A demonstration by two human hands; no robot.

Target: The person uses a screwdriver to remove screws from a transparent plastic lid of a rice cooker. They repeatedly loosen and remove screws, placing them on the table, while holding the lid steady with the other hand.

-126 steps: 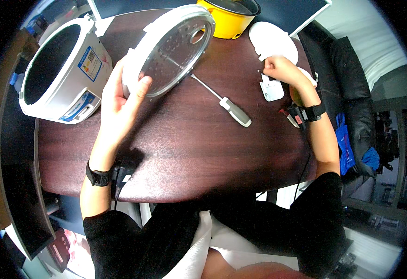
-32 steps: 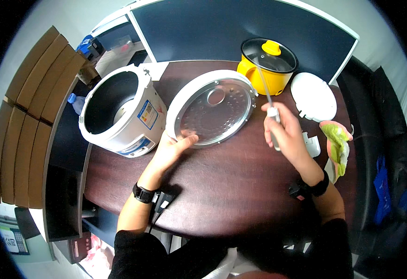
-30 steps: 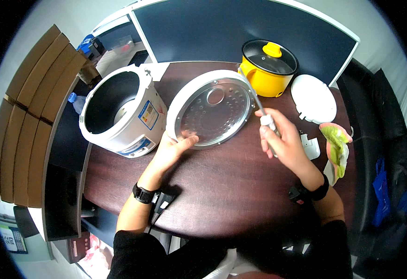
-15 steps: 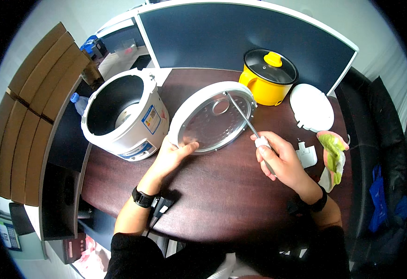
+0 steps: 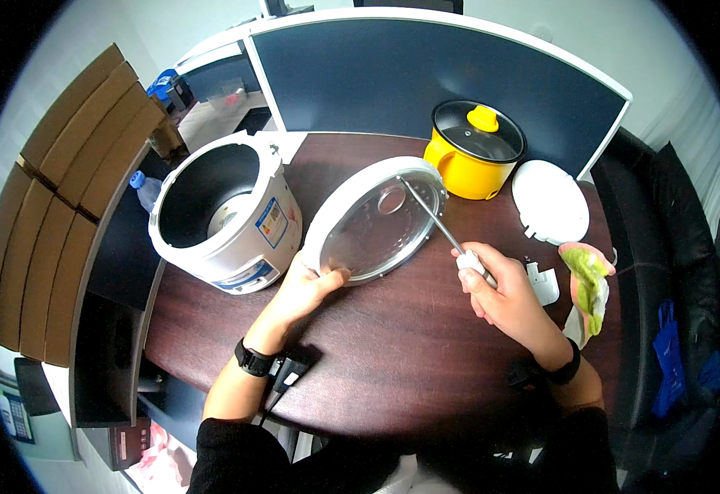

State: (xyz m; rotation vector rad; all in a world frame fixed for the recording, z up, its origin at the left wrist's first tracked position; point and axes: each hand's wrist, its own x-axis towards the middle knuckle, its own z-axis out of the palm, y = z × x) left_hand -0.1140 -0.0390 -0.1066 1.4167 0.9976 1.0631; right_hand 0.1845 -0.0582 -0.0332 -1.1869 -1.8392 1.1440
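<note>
My left hand (image 5: 306, 292) grips a round white lid (image 5: 332, 206) by its lower left, thumb over the transparent-looking perforated inner plate (image 5: 364, 235). The lid is held tilted, beside the white cooker body (image 5: 212, 255), whose dark interior is open. My right hand (image 5: 504, 300) is closed round the grey-and-white handle of a screwdriver (image 5: 438, 221); its long shaft reaches across the lid, the tip at a small fastener near the upper rim. To the right lie a small white plastic part (image 5: 545, 284) and a green-and-pink cloth (image 5: 586, 280).
A yellow pot (image 5: 467, 173) with a glass lid stands at the back before a partition (image 5: 360, 74). A white round cover (image 5: 549, 202) lies right of it. Flattened cardboard (image 5: 39, 272) stands at left; a black sofa (image 5: 648, 329) is at right. A black cabled device (image 5: 290, 375) is near my left wrist.
The screwdriver, earlier lying on the table, is now in my right hand, its tip brought down onto the lid's upper rim. The lid has been lowered and moved rightward from beside the cooker.
</note>
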